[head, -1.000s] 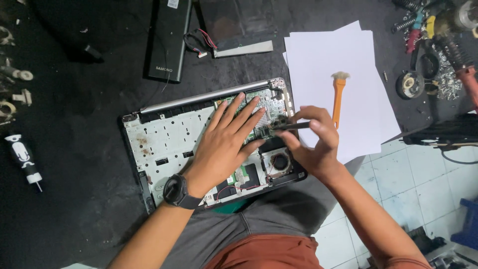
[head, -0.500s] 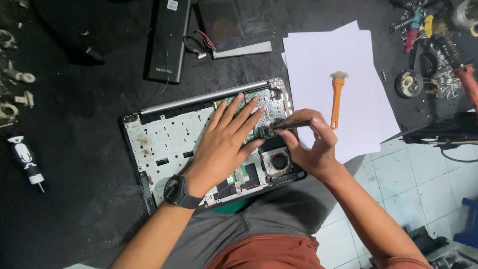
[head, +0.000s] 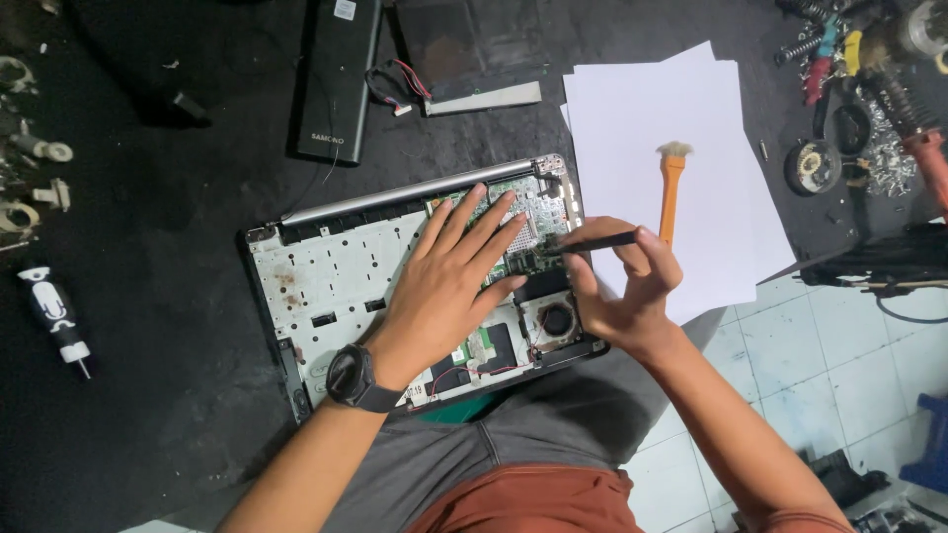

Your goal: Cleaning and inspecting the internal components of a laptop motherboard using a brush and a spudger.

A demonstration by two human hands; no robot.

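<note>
Head view: we look straight down at an opened laptop (head: 336, 286) lying partly on our lap and partly on a black mat (head: 148, 395).
Left hand (head: 449, 286): we hold it flat and open, fingers spread, palm pressed on the laptop's green board (head: 538, 222); it grips nothing. A dark watch (head: 354, 378) sits on the wrist.
Right hand (head: 622, 291): we have the fingers closed round a thin black tool (head: 592, 242), pinched between thumb and fingertips.
Tool: it lies almost level, its tip pointing left onto the board just beside the left hand's fingertips.
Laptop: bottom cover off, pale metal frame to the left, board and round fan (head: 556, 320) to the right; the fan sits just below the right thumb.
Paper (head: 642, 128): white sheets lie right of the laptop, touching its corner, partly under our right hand.
Brush (head: 671, 192): orange handle, pale bristles, lying on the paper, just above the right hand.
Battery (head: 331, 84): a long black bar lies above the laptop, well apart from the hands.
Upper right: a heap of small tools (head: 859, 59) at the mat's edge.
Far left: a small black and white screwdriver (head: 57, 318) lies alone on the mat.
</note>
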